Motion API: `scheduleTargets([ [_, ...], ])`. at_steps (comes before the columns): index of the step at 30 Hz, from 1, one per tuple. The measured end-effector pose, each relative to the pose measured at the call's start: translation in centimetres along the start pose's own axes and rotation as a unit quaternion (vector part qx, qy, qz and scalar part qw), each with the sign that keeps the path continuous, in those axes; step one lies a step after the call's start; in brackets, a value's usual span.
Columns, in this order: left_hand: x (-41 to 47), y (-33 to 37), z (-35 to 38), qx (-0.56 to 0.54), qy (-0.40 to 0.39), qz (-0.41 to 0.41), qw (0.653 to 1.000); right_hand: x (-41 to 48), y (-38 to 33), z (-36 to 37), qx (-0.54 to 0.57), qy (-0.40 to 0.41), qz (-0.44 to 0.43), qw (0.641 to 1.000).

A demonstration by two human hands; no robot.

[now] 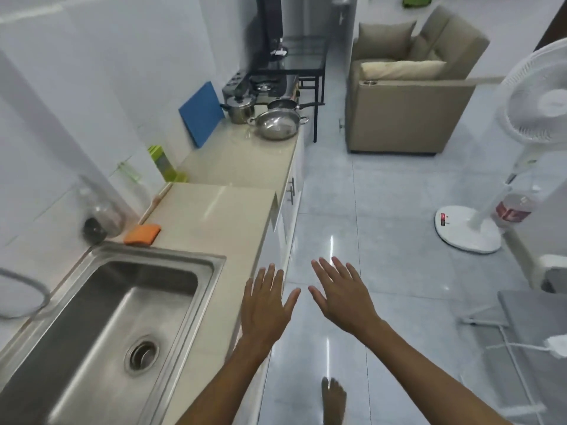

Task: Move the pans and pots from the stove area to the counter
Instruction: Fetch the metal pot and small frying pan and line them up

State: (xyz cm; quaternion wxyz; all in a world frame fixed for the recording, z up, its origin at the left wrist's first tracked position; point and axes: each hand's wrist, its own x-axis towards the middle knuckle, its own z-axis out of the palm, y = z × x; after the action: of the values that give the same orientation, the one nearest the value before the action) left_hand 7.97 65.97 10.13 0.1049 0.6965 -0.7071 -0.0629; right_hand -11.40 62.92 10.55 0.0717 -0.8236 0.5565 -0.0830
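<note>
At the far end of the beige counter [233,167] stand a lidded steel pot [241,109], a wide steel two-handled pan [277,124] and a dark frying pan [285,104] with a long black handle pointing right. Behind them is the gas stove [264,85], with nothing on its burners. My left hand [265,305] and my right hand [342,294] are held out flat, palms down, fingers spread, over the counter's near edge and the floor. Both hold nothing and are far from the cookware.
A steel sink [101,320] fills the near left, with an orange sponge [142,234] behind it. A blue cutting board [201,113] leans on the wall. A beige armchair [408,96], a white standing fan [491,191] and a black glass table [302,61] stand around the tiled floor.
</note>
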Motion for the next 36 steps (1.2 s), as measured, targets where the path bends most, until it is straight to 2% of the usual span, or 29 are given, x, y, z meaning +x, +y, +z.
scheduleTargets([
  [7,17.2,3.0,0.0,-0.014,0.002,-0.054,0.998,16.8,9.8,-2.3,0.005,-0.017,-0.025,1.0],
  [12,30.1,4.0,1.9,-0.019,0.008,-0.061,0.998,28.6,15.6,-2.2,-0.001,-0.023,-0.043,0.999],
  [21,57.9,6.0,6.4,-0.035,0.018,-0.05,0.998,51.4,27.8,-3.3,-0.031,-0.022,-0.023,0.999],
  [25,69.5,7.6,7.1,-0.045,-0.032,-0.051,0.997,60.9,33.2,-5.2,-0.024,-0.012,0.004,1.0],
  [28,76.9,8.5,8.0,-0.059,-0.033,-0.07,0.995,67.3,37.3,-5.4,-0.025,0.004,0.009,1.0],
  [33,87.8,8.7,12.2,-0.061,-0.042,-0.145,0.987,79.3,44.1,-4.1,0.003,-0.024,-0.022,0.999],
  [35,92.0,9.1,14.0,-0.148,-0.05,-0.212,0.965,84.9,46.8,-3.5,0.002,-0.043,-0.057,0.997],
  [36,93.9,9.4,14.8,-0.218,-0.06,-0.265,0.937,87.6,48.0,-3.3,-0.001,-0.056,-0.073,0.996],
])
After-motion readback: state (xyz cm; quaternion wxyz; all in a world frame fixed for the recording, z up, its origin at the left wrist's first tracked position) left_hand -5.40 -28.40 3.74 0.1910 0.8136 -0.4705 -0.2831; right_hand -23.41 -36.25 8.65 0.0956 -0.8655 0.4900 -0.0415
